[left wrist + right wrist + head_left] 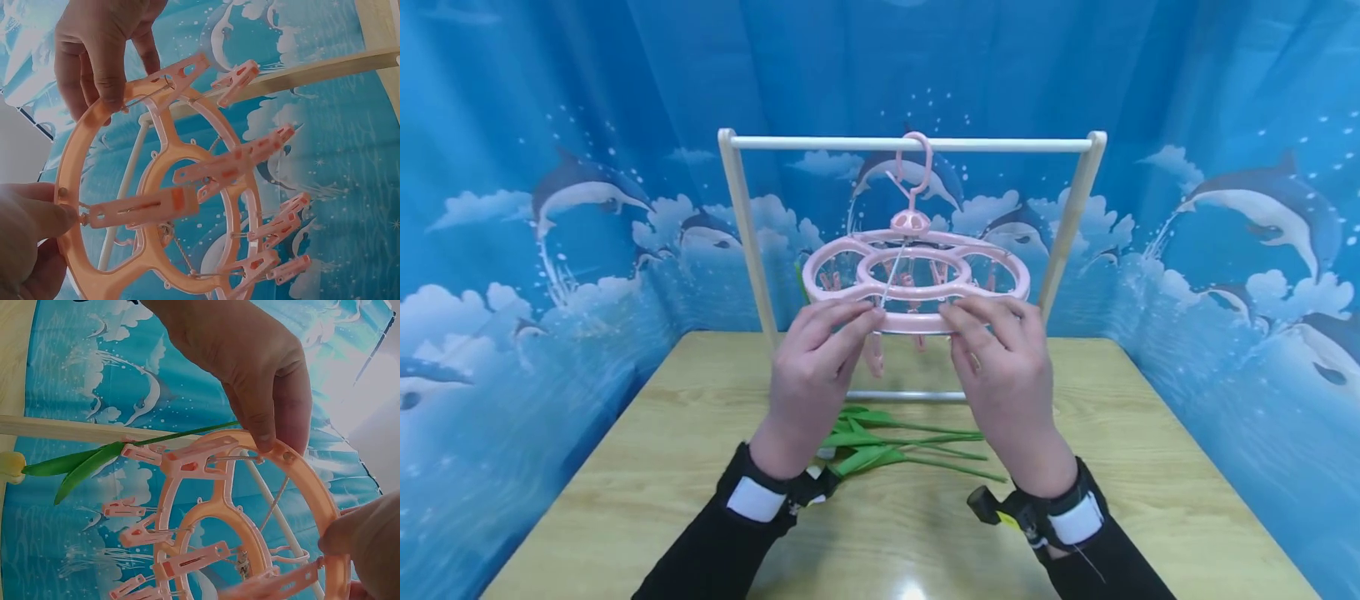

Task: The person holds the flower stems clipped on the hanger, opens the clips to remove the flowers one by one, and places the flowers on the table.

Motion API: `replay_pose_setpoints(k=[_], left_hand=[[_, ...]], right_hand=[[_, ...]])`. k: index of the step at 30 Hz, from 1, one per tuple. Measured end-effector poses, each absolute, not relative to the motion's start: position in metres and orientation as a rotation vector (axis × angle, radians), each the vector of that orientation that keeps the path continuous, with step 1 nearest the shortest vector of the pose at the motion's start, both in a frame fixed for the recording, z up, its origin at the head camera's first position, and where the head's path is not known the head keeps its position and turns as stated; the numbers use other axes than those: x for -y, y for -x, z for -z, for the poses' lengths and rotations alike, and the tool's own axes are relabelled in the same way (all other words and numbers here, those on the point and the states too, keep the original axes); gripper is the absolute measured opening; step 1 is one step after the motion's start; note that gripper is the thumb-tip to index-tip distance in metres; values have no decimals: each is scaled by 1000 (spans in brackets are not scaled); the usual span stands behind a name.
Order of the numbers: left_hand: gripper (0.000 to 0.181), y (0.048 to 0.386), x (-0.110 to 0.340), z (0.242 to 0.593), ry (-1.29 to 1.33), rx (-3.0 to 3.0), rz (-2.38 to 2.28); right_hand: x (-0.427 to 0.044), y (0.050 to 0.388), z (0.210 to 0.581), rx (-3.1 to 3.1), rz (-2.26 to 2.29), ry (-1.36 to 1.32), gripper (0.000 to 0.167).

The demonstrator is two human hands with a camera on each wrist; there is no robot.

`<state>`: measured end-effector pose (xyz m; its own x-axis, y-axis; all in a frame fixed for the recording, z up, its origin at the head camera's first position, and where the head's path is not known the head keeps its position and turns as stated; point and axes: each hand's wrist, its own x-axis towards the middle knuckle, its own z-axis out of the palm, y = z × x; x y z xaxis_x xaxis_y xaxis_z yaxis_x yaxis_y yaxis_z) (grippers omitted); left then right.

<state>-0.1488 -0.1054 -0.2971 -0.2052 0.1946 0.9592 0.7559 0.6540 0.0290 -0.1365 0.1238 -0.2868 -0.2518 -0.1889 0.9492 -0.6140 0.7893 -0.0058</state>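
Note:
A pink clip drying hanger [917, 323] hangs by its hook from a white rod [820, 143]. My left hand [820, 350] pinches its front rim left of the middle; my right hand [1007, 358] pinches the same rim on the right. In the left wrist view, my left thumb lies beside the base of a dangling clothespin [144, 209]. The right wrist view shows my right thumb on the rim [337, 575], near another clothespin. A tulip [94, 459] hangs bloom-down at the hanger's left side; I cannot tell whether a clothespin grips its stem.
Several green-stemmed flowers [895, 446] lie on the wooden table [647, 492] below the hanger, partly behind my left wrist. The rack has wooden side posts [1067, 225] and a low crossbar [910, 396]. A blue dolphin-print curtain [625, 67] surrounds the table.

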Motion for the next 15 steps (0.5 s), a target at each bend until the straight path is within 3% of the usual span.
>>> replay_pose_setpoints(k=[15], left_hand=[[22,168,118,299,701,1722,636]], right_hand=[[-129,135,285,1834,-598,-589,25]])
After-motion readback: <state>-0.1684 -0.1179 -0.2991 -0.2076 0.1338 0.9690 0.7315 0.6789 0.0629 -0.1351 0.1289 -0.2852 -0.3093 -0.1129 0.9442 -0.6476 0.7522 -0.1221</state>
